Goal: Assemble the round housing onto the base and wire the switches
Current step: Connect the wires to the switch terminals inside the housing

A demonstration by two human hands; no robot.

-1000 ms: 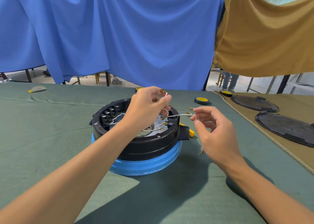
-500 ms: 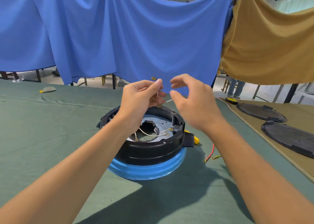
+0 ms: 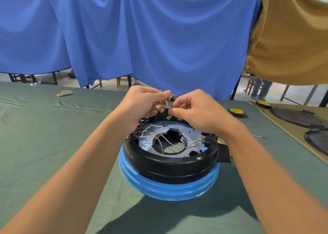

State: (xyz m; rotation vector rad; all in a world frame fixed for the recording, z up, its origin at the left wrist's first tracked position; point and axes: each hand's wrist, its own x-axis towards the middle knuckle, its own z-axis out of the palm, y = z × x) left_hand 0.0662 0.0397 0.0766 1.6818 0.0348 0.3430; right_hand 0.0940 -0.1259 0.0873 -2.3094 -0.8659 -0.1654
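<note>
Centrally, the black round housing (image 3: 168, 164) sat on the blue base (image 3: 168, 189) on the green-covered table (image 3: 44, 145). Above the housing's far rim, the left hand (image 3: 142, 107) and the right hand (image 3: 197, 113) were close together, each pinching a short white wire (image 3: 166, 104) with brass terminals (image 3: 161, 110) between thumb and fingertips. More white wires (image 3: 174, 145) lay loose inside the housing.

Assembly workshop: work table under green felt (image 3: 44, 136), hanging blue cloth (image 3: 142, 38) and tan cloth (image 3: 292, 38) as partitions, black round covers (image 3: 298, 115) and tape roll (image 3: 236, 111) laid out nearby.
</note>
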